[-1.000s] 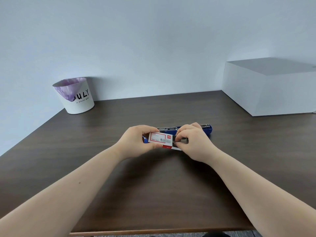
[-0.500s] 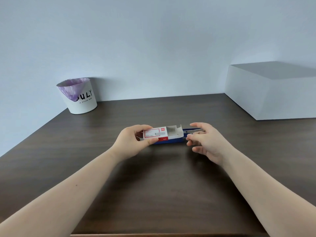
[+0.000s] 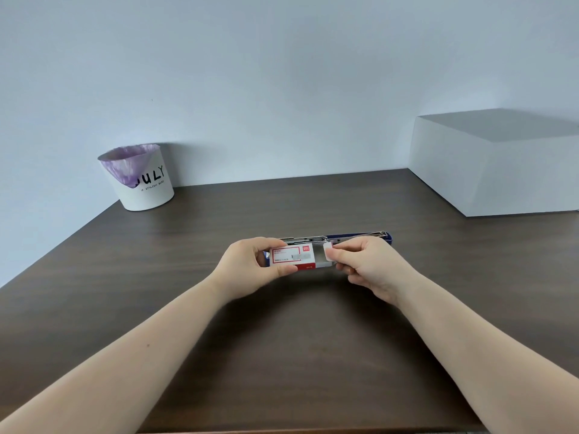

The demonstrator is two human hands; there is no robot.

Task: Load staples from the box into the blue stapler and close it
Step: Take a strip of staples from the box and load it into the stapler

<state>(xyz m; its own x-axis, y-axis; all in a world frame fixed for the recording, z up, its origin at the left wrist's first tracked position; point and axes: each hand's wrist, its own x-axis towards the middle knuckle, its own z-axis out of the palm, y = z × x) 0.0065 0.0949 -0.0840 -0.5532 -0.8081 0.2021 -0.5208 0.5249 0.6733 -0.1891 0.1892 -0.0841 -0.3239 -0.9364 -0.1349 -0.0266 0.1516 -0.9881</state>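
A small white and red staple box (image 3: 293, 257) is held just above the dark table (image 3: 282, 339) by my left hand (image 3: 250, 267), which grips its left end. Its inner tray is slid partly out to the right. My right hand (image 3: 366, 267) pinches the white end flap of that tray (image 3: 327, 255) between thumb and forefinger. Directly behind the box lies the blue stapler (image 3: 360, 238), opened out flat with its metal rail showing; the box and both hands hide its near side.
A white bin (image 3: 144, 180) with a purple liner stands at the table's back left. A large white box (image 3: 495, 164) sits at the back right. The table's near edge runs along the bottom of the view.
My right hand had drawn away from the opened box half a second ago; now it is back at the box's right end, pinching the tray flap. My left hand keeps its hold.
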